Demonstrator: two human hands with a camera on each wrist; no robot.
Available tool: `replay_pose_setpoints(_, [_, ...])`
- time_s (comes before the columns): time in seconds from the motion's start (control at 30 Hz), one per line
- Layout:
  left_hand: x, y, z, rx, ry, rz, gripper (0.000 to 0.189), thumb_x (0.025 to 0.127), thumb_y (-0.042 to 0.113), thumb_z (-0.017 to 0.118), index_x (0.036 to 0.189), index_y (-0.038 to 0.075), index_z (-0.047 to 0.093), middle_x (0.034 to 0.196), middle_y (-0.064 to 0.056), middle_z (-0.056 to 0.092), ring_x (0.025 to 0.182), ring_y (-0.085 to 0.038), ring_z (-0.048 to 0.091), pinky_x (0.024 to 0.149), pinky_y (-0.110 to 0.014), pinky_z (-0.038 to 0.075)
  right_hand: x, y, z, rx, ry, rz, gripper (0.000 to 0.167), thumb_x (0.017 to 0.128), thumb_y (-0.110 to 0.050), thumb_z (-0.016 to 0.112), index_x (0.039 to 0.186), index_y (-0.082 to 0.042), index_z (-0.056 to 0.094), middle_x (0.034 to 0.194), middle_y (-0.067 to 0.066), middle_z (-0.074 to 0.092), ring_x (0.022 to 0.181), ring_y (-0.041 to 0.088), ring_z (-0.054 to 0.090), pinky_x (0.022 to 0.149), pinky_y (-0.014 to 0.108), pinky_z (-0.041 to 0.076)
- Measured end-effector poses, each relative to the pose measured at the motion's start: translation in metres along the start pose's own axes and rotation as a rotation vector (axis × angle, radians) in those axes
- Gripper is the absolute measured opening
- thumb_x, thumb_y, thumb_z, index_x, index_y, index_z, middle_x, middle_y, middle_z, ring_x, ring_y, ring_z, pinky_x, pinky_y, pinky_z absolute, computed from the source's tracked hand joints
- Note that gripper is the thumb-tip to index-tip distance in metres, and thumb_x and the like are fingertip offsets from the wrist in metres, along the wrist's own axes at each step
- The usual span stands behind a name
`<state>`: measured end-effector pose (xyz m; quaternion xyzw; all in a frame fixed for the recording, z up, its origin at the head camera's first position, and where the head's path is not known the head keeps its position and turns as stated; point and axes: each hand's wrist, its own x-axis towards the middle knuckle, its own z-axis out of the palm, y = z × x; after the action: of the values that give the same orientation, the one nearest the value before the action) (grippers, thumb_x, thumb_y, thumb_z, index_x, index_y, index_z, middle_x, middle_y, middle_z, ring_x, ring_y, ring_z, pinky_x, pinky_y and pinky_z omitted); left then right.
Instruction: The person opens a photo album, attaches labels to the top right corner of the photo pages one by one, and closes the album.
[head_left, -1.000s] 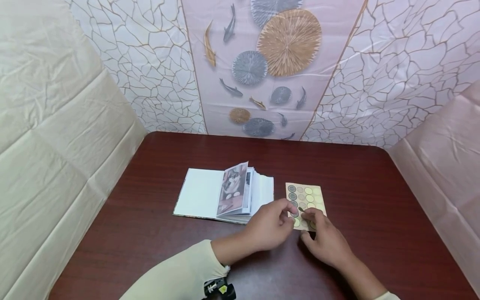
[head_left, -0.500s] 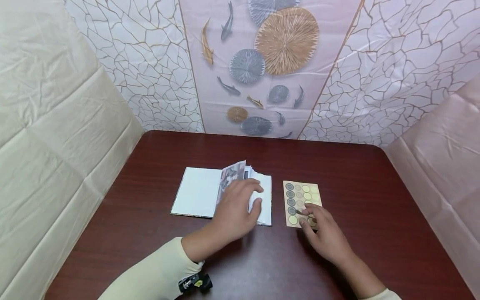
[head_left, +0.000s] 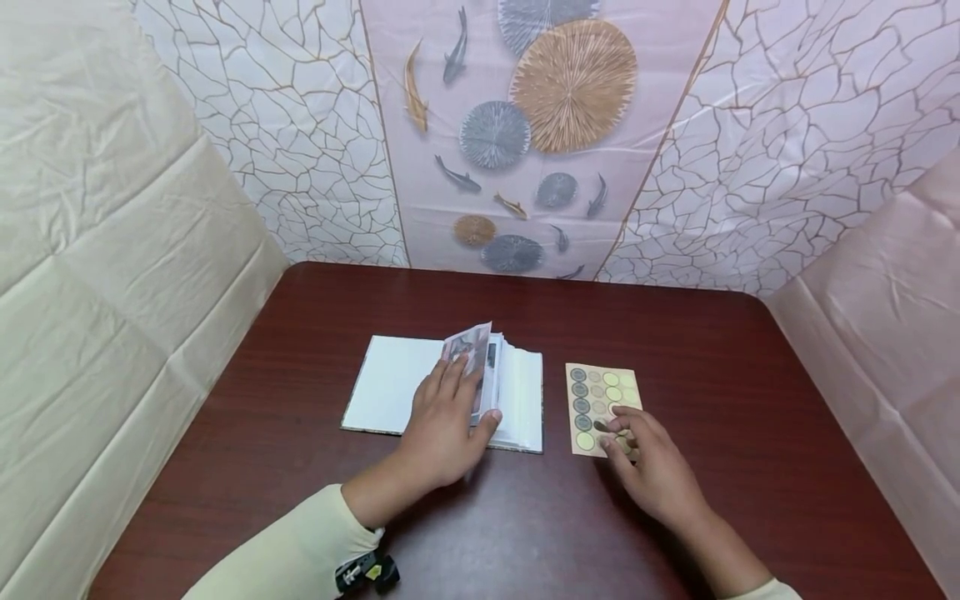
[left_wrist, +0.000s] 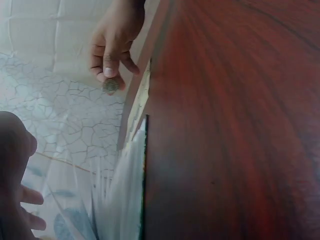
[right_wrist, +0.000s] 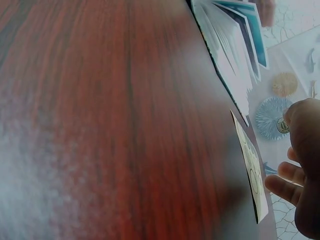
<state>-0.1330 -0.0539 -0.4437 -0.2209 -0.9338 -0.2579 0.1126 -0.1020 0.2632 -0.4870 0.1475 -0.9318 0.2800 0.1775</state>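
My left hand (head_left: pixel 444 425) lies with its fingers extended against a raised photo page (head_left: pixel 482 337) of the open photo album (head_left: pixel 393 379). In the left wrist view, part of the left hand (left_wrist: pixel 15 170) shows beside the album's fanned pages (left_wrist: pixel 122 195). My right hand (head_left: pixel 656 467) pinches a small dark round sticker (head_left: pixel 601 426) by its edge, just above the sticker sheet (head_left: pixel 596 369). Printing on the face of that round sticker (right_wrist: pixel 283 125) shows in the right wrist view. Grey, tan and pale yellow round stickers fill rows on the sheet, its lower right corner hidden by the right hand.
Both album and sheet lie on a dark red-brown wooden table (head_left: pixel 300 492). Quilted cream fabric (head_left: pixel 127 317) rises along the left side, and a patterned curtain (head_left: pixel 322 150) hangs behind the far edge.
My left hand has moved left from beside the right hand onto the album's photo page, its fingers straightening. The right hand keeps the sticker over the sheet and has barely moved.
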Motion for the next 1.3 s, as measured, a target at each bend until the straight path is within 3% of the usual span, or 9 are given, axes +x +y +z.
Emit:
replay_pose_setpoints(0.27, [-0.008, -0.005, 0.011, 0.084, -0.167, -0.063, 0.072, 0.103, 0.052, 0.05, 0.158, 0.007, 0.037, 0.164, -0.023, 0.025, 0.152, -0.046, 0.015, 0.119, -0.061, 0.017, -0.001, 0.001, 0.001, -0.011, 0.007, 0.004, 0.018, 0.092, -0.01, 0.078, 0.103, -0.01, 0.064, 0.129, 0.011, 0.063, 0.097, 0.027, 0.067, 0.071, 0.042, 0.059])
replay_pose_setpoints(0.47, [-0.009, -0.007, 0.017, 0.114, -0.284, -0.114, 0.069, 0.104, 0.058, 0.044, 0.161, 0.02, 0.036, 0.168, -0.022, 0.012, 0.154, -0.043, 0.002, 0.12, -0.061, 0.01, -0.001, 0.002, 0.001, -0.034, 0.017, -0.004, 0.018, 0.09, -0.009, 0.078, 0.102, -0.01, 0.064, 0.129, 0.011, 0.064, 0.099, 0.028, 0.067, 0.072, 0.044, 0.058])
replay_pose_setpoints(0.6, [-0.009, -0.007, 0.02, 0.133, -0.353, -0.121, 0.07, 0.104, 0.061, 0.039, 0.163, 0.024, 0.031, 0.169, -0.017, 0.007, 0.154, -0.041, -0.003, 0.12, -0.061, 0.007, 0.0, 0.002, 0.001, -0.044, 0.018, 0.0, 0.018, 0.09, -0.009, 0.078, 0.101, -0.012, 0.064, 0.129, 0.011, 0.064, 0.1, 0.029, 0.066, 0.073, 0.046, 0.055])
replay_pose_setpoints(0.97, [-0.008, -0.009, 0.022, 0.16, -0.424, -0.085, 0.071, 0.104, 0.061, 0.039, 0.163, 0.023, 0.029, 0.17, -0.01, 0.012, 0.154, -0.041, -0.003, 0.12, -0.06, 0.009, 0.011, 0.004, 0.004, -0.014, -0.006, 0.047, 0.015, 0.091, -0.008, 0.076, 0.098, -0.014, 0.064, 0.129, 0.011, 0.063, 0.088, 0.026, 0.07, 0.073, 0.047, 0.055])
replay_pose_setpoints(1.3, [-0.006, -0.01, 0.024, 0.198, -0.509, -0.103, 0.073, 0.104, 0.066, 0.032, 0.165, 0.028, 0.023, 0.171, -0.004, 0.007, 0.155, -0.037, -0.007, 0.122, -0.057, 0.005, 0.032, 0.001, 0.002, 0.016, -0.012, -0.001, 0.012, 0.094, -0.005, 0.073, 0.092, -0.012, 0.063, 0.129, 0.017, 0.064, 0.097, 0.033, 0.068, 0.075, 0.048, 0.057])
